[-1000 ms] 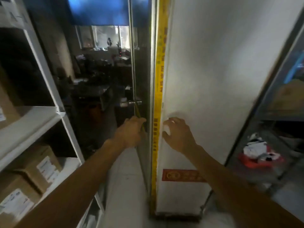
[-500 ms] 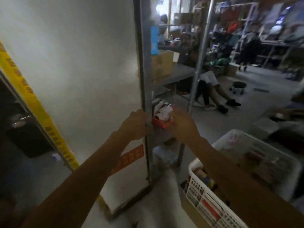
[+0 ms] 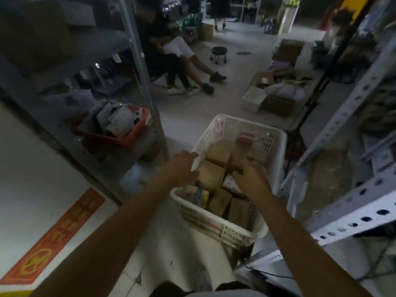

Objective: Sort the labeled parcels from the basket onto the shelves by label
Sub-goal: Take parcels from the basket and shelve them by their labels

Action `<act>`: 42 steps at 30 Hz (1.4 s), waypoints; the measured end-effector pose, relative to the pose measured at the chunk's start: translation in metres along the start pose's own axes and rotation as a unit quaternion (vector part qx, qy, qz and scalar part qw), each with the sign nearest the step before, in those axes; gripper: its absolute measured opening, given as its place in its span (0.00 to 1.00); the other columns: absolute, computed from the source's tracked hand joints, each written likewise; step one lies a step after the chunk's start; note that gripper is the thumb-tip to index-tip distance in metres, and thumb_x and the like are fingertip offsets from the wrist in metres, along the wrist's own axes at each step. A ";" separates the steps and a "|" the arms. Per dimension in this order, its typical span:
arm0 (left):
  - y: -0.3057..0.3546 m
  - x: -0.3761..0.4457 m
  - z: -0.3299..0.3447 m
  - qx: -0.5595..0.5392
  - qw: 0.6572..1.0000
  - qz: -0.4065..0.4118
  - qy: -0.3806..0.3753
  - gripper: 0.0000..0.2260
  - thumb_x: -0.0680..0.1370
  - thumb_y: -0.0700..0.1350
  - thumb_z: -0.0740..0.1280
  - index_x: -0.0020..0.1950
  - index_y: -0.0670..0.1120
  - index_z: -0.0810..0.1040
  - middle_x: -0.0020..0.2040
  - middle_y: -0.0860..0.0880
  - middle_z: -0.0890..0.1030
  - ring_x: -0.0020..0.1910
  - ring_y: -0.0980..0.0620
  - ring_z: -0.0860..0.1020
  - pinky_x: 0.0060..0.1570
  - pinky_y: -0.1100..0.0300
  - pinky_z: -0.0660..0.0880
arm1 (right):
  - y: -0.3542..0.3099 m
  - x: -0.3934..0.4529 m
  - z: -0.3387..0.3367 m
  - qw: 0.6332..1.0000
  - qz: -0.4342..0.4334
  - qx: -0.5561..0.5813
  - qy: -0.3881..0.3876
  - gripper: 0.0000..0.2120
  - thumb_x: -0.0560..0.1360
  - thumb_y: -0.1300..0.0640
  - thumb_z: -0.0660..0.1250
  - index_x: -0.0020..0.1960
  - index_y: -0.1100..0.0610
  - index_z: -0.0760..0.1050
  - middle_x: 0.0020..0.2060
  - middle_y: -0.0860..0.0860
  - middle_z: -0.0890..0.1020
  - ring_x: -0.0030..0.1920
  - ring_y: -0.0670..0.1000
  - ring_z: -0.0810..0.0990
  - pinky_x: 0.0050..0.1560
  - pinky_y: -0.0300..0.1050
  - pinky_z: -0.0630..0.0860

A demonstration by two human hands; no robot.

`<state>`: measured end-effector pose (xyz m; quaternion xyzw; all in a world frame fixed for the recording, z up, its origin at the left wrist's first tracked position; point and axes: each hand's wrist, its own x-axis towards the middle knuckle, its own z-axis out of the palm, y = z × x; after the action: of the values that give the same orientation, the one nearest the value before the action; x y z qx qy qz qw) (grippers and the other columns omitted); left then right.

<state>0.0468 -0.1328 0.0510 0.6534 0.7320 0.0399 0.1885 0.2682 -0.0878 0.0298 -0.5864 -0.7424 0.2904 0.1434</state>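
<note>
**Back at the basket — both hands reaching in**

View has swung: a second ago it faced a white panel and a yellow-taped post beside a shelf with labelled cartons, half a second ago a shelf upright with the basket just entering at lower right. Now the white basket [image 3: 227, 230] sits centre frame on the floor, between the grey shelf unit [image 3: 137, 50] on the left and the perforated white shelf frame [image 3: 351, 116] on the right.

Left hand [image 3: 182, 168] — at the basket's left rim, fingers stretched forward and touching or just over the edge; motion blur, so whether it grips the rim I cannot tell. Right hand [image 3: 250, 179] — down inside the basket, fingers curled over the brown parcels [image 3: 216, 166]; whether it has actually closed on one I cannot tell, the fingertips are hidden.

Parcels: a good number still in the basket, brown cartons packed close, one pale labelled packet among them. Labels unreadable from here.

A red tray [image 3: 120, 136] of white packets sits on the low grey shelf. Two people seated on the floor farther back.

Judgement: the turn away from the shelves marks a fresh pick — next parcel to be chosen, label read, shelf matched. Task well short of done.
</note>
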 end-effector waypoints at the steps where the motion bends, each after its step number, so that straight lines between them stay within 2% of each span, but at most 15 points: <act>1: 0.002 0.007 0.010 0.005 1.000 0.001 -0.018 0.28 0.78 0.52 0.67 0.77 0.49 0.63 0.70 0.43 0.70 0.66 0.42 0.71 0.63 0.48 0.72 | 0.003 0.004 0.004 1.000 0.005 -0.004 -0.013 0.11 0.76 0.56 0.67 0.55 0.61 0.77 0.51 0.57 0.81 0.52 0.59 0.80 0.53 0.53 0.79; 5: -0.007 0.032 0.034 0.021 0.998 -0.002 -0.059 0.28 0.80 0.52 0.64 0.78 0.48 0.61 0.71 0.42 0.69 0.67 0.41 0.71 0.62 0.49 0.72 | 0.010 0.017 0.016 0.998 0.041 0.001 -0.054 0.22 0.77 0.50 0.67 0.67 0.60 0.73 0.63 0.58 0.76 0.62 0.59 0.75 0.60 0.52 0.75; 12: -0.045 0.068 0.075 0.000 0.992 -0.003 -0.123 0.27 0.79 0.51 0.65 0.76 0.46 0.63 0.68 0.41 0.72 0.64 0.42 0.74 0.57 0.51 0.76 | 0.031 0.043 0.061 0.990 0.097 -0.008 -0.099 0.19 0.78 0.49 0.65 0.66 0.55 0.72 0.62 0.56 0.77 0.62 0.58 0.76 0.60 0.57 0.77; 18: -0.084 0.110 0.110 -0.073 0.975 -0.014 -0.209 0.28 0.80 0.49 0.65 0.77 0.46 0.59 0.55 0.46 0.77 0.42 0.56 0.74 0.36 0.66 0.68 | 0.034 0.087 0.124 0.970 0.160 -0.067 -0.169 0.18 0.76 0.46 0.61 0.62 0.54 0.74 0.55 0.54 0.80 0.53 0.57 0.79 0.54 0.54 0.78; 20: -0.094 0.124 0.126 -0.076 0.966 -0.026 -0.247 0.26 0.79 0.46 0.65 0.75 0.46 0.61 0.46 0.51 0.75 0.39 0.57 0.74 0.33 0.66 0.65 | 0.036 0.097 0.150 0.961 0.188 -0.068 -0.189 0.11 0.78 0.49 0.61 0.55 0.52 0.75 0.46 0.51 0.81 0.45 0.52 0.80 0.44 0.49 0.78; 23: -0.105 0.148 0.154 -0.096 0.953 -0.044 -0.285 0.24 0.79 0.44 0.65 0.73 0.44 0.63 0.45 0.49 0.75 0.42 0.52 0.76 0.35 0.62 0.68 | 0.038 0.117 0.193 0.943 0.246 0.012 -0.224 0.08 0.77 0.52 0.63 0.52 0.55 0.73 0.41 0.55 0.80 0.38 0.50 0.77 0.37 0.46 0.73; 25: -0.110 0.164 0.176 -0.111 0.944 -0.060 -0.304 0.26 0.79 0.45 0.65 0.75 0.44 0.61 0.56 0.43 0.78 0.51 0.46 0.78 0.45 0.56 0.74 | 0.047 0.129 0.219 0.927 0.283 0.059 -0.237 0.15 0.78 0.51 0.65 0.59 0.61 0.73 0.49 0.59 0.82 0.45 0.55 0.81 0.41 0.50 0.75; 27: -0.113 0.176 0.196 -0.135 0.937 -0.088 -0.310 0.26 0.79 0.45 0.65 0.75 0.46 0.61 0.56 0.45 0.80 0.51 0.48 0.79 0.51 0.53 0.75 | 0.055 0.139 0.240 0.913 0.309 0.110 -0.241 0.23 0.78 0.50 0.67 0.68 0.62 0.70 0.60 0.59 0.80 0.57 0.60 0.80 0.51 0.50 0.76; 30: -0.119 0.189 0.225 -0.158 0.926 -0.117 -0.322 0.10 0.78 0.45 0.64 0.60 0.49 0.74 0.49 0.51 0.79 0.38 0.60 0.72 0.36 0.67 0.68 | 0.069 0.147 0.264 0.895 0.341 0.189 -0.216 0.25 0.77 0.52 0.71 0.71 0.58 0.70 0.61 0.56 0.80 0.60 0.58 0.79 0.60 0.55 0.78; 31: -0.121 0.193 0.230 -0.172 0.923 -0.128 -0.318 0.04 0.78 0.43 0.64 0.51 0.50 0.75 0.47 0.53 0.79 0.37 0.62 0.72 0.32 0.70 0.66 | 0.073 0.148 0.270 0.887 0.354 0.205 -0.214 0.23 0.77 0.53 0.71 0.69 0.58 0.72 0.58 0.56 0.81 0.58 0.57 0.80 0.58 0.53 0.78; 32: -0.124 0.197 0.237 -0.190 0.921 -0.139 -0.311 0.05 0.77 0.42 0.65 0.48 0.52 0.74 0.46 0.53 0.79 0.38 0.61 0.74 0.31 0.70 0.67 | 0.077 0.148 0.276 0.875 0.370 0.227 -0.214 0.20 0.76 0.55 0.72 0.66 0.59 0.74 0.56 0.55 0.82 0.57 0.57 0.80 0.55 0.49 0.78; 34: -0.126 0.201 0.243 -0.241 0.907 -0.164 -0.303 0.10 0.74 0.40 0.68 0.50 0.53 0.73 0.47 0.52 0.79 0.44 0.55 0.78 0.39 0.65 0.75 | 0.080 0.145 0.283 0.851 0.396 0.270 -0.213 0.10 0.76 0.59 0.72 0.56 0.54 0.78 0.49 0.50 0.82 0.53 0.52 0.80 0.48 0.40 0.75; 36: -0.126 0.198 0.241 -0.284 0.899 -0.166 -0.289 0.10 0.74 0.43 0.71 0.54 0.52 0.76 0.47 0.53 0.82 0.46 0.58 0.80 0.43 0.65 0.75 | 0.080 0.141 0.284 0.839 0.403 0.306 -0.199 0.12 0.75 0.62 0.73 0.48 0.47 0.75 0.43 0.43 0.79 0.47 0.46 0.79 0.41 0.33 0.71; 39: -0.117 0.188 0.224 -0.337 0.891 -0.135 -0.272 0.06 0.75 0.50 0.72 0.50 0.57 0.79 0.44 0.58 0.84 0.44 0.63 0.82 0.41 0.69 0.75 | 0.072 0.132 0.268 0.824 0.414 0.345 -0.173 0.15 0.74 0.60 0.74 0.49 0.44 0.71 0.43 0.38 0.76 0.43 0.40 0.76 0.36 0.29 0.71; 42: -0.104 0.179 0.193 -0.379 0.887 -0.101 -0.246 0.06 0.76 0.44 0.72 0.52 0.51 0.80 0.46 0.53 0.85 0.46 0.57 0.83 0.49 0.61 0.80 | 0.065 0.118 0.242 0.824 0.409 0.369 -0.136 0.14 0.75 0.58 0.73 0.49 0.42 0.71 0.45 0.41 0.79 0.47 0.40 0.78 0.37 0.27 0.75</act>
<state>-0.0016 -0.0098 -0.1998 0.4436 0.6538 0.1329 0.5984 0.1535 -0.0299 -0.2152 -0.6942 -0.2842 0.6513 0.1144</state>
